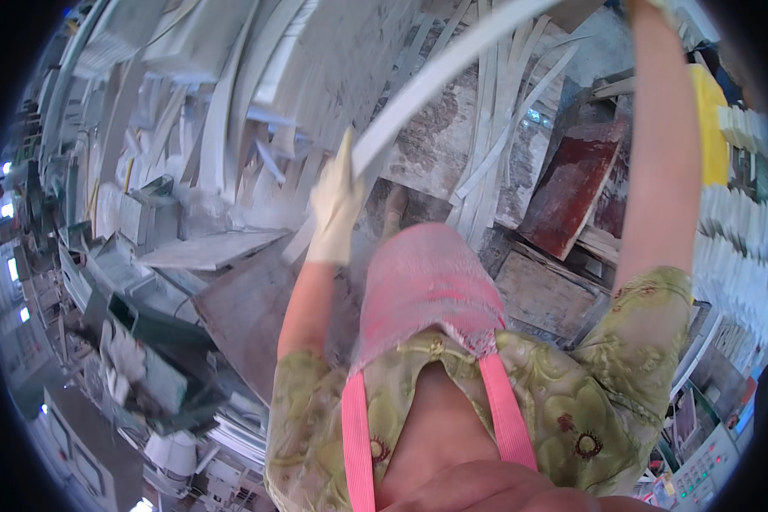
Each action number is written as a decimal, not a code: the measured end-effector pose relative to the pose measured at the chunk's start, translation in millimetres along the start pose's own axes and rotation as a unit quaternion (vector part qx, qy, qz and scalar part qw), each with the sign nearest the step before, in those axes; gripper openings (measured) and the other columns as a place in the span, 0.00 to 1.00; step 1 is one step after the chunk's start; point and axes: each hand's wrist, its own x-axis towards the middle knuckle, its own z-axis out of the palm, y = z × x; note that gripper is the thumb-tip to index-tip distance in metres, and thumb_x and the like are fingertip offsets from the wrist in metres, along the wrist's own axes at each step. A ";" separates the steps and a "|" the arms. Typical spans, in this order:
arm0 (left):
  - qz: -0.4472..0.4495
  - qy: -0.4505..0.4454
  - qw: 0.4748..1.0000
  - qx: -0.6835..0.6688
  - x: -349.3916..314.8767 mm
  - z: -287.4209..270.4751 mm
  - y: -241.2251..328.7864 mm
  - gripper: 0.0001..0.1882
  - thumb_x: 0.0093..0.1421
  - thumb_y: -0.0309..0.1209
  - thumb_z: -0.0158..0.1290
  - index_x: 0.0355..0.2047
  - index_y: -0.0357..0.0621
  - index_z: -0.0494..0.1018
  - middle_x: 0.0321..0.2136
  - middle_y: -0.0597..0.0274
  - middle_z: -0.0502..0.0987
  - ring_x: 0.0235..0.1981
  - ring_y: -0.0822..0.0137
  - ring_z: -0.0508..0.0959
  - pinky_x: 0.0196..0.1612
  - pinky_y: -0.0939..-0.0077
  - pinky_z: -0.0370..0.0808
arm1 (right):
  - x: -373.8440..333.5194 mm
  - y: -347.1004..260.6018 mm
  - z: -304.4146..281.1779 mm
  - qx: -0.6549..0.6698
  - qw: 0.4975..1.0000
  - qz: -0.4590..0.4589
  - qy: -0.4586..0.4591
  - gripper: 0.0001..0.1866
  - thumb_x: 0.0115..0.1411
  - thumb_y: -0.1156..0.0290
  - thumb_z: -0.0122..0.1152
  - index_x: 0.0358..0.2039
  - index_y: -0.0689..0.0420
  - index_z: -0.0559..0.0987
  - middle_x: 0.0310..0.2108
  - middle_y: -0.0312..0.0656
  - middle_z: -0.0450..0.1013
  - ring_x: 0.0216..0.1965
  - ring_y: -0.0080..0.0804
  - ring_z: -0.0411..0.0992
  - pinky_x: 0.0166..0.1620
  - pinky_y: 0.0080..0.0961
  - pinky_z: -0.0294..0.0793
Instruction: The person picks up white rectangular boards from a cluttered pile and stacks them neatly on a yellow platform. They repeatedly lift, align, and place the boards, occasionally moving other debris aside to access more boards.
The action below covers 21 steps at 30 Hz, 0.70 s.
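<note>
A long, narrow white strip point(435, 81) runs diagonally across the upper part of the head view and leaves it at the top edge. Around its lower end closes my left hand point(336, 205), in a pale cream glove, with one finger lying along the strip. A short piece of strip shows below that hand. My right arm reaches far forward on the right. Only a sliver of my right hand point(650, 7) shows at the top edge; its fingers are cut off from view, so its hold on the strip cannot be made out.
Several loose white strips point(485, 111) lie ahead on worn boards. A reddish-brown board point(572, 183) leans at the right, near stacked white pieces point(734, 222) and a yellow sheet point(710, 124). White stacks point(188, 51) stand far left; a green metal frame point(132, 316) is nearer.
</note>
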 end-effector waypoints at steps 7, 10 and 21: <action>-0.121 -0.230 0.965 0.034 -129.0 102.7 -165.4 0.35 0.64 0.35 0.53 0.72 0.57 0.58 0.48 0.42 0.79 0.47 0.40 0.80 0.47 0.44 0.77 | -161.4 330.5 24.5 0.025 0.905 0.424 -0.007 0.24 0.73 0.60 0.50 0.60 0.65 0.67 0.50 0.52 0.76 0.47 0.43 0.78 0.56 0.41 0.78; -0.201 -0.259 0.944 -0.042 -146.1 127.8 -192.3 0.32 0.67 0.35 0.52 0.71 0.57 0.60 0.51 0.39 0.77 0.50 0.36 0.78 0.50 0.46 0.76 | -195.8 417.1 50.6 -0.018 0.879 0.473 -0.049 0.25 0.75 0.59 0.42 0.62 0.68 0.63 0.51 0.55 0.75 0.47 0.45 0.78 0.54 0.43 0.80; -0.369 -0.341 0.865 -0.001 -102.0 184.2 -200.5 0.30 0.72 0.48 0.45 0.72 0.61 0.57 0.58 0.40 0.74 0.53 0.37 0.77 0.54 0.48 0.75 | -225.0 588.0 134.6 -0.125 0.855 0.490 -0.118 0.28 0.69 0.59 0.49 0.62 0.64 0.66 0.49 0.55 0.76 0.48 0.46 0.77 0.53 0.40 0.75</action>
